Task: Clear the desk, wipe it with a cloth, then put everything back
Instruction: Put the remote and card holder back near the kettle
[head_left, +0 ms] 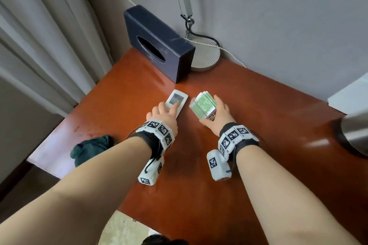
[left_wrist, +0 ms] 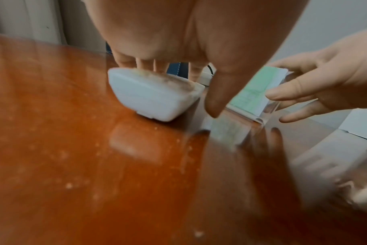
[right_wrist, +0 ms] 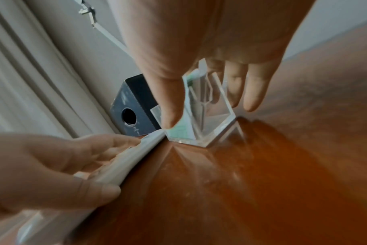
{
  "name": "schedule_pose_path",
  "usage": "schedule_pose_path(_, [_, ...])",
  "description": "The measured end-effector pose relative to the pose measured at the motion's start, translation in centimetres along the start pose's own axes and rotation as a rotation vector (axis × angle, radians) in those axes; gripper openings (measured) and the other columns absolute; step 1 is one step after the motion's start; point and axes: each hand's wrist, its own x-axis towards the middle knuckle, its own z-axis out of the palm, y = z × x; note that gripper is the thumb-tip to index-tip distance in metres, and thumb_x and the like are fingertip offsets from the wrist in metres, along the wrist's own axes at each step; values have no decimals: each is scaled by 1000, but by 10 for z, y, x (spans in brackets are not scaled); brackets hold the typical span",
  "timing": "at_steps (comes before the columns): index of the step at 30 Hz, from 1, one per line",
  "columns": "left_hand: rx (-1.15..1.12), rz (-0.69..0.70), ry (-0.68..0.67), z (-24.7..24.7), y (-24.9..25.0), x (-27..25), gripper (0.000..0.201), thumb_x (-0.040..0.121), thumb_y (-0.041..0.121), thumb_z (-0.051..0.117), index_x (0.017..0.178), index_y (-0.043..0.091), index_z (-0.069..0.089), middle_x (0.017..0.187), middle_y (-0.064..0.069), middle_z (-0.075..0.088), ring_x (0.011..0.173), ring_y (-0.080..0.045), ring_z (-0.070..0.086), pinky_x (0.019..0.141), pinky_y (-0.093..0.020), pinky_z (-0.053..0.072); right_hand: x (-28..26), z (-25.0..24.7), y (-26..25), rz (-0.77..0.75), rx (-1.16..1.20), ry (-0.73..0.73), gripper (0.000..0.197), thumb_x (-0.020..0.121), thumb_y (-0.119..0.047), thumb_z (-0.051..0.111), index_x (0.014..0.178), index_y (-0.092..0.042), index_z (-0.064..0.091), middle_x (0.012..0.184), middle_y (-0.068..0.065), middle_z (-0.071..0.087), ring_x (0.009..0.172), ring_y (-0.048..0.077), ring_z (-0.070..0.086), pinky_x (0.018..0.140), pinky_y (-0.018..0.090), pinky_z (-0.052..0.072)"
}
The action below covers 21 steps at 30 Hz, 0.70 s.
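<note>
Your left hand lies on the near end of the white remote control, fingers over its top and thumb down beside its right edge, so you have a loose hold on it while it rests flat on the desk. Your right hand grips the clear acrylic holder of green-and-white packets: thumb on its left face, fingers wrapped behind. The holder stands on the desk just right of the remote; from the right wrist view the two look almost touching at the corner.

Beyond the remote sits a dark blue tissue box, with a lamp base and a white cable at the wall behind it. A dark green cloth lies near the desk's left edge, beside your left forearm. At the right edge stands a blurred metal vessel.
</note>
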Motion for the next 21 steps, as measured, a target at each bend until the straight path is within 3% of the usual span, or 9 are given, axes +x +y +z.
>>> schedule_pose_path(4, [-36,-28,49,9,-2,0,80,90,19,54,148,41,3,140,-8,26,124,-25,33,101,-34,32,-6,10,1,-8,61,69,66,83,-22,65,140,-22,31,139,6,37,115,27,53,93,34,44])
schedule_pose_path(7, [-83,-37,60,9,-2,-3,79,88,11,52,146,42,9,137,-8,28,122,-25,33,98,-34,33,-12,9,0,-8,105,105,56,83,-15,63,134,-17,40,136,6,41,114,24,52,86,26,38])
schedule_pose_path(12, [-178,-27,144,8,1,-17,74,90,14,52,144,45,13,140,-7,27,124,-24,32,99,-33,30,-36,-8,10,21,168,185,58,82,-16,66,134,-16,39,135,8,42,117,27,51,96,36,44])
schedule_pose_path(21, [-229,70,253,-13,32,-67,75,89,12,53,144,45,16,144,-6,25,127,-24,30,103,-35,29,-101,-51,40,12,150,296,57,83,-14,67,134,-17,41,135,8,44,115,26,54,86,28,44])
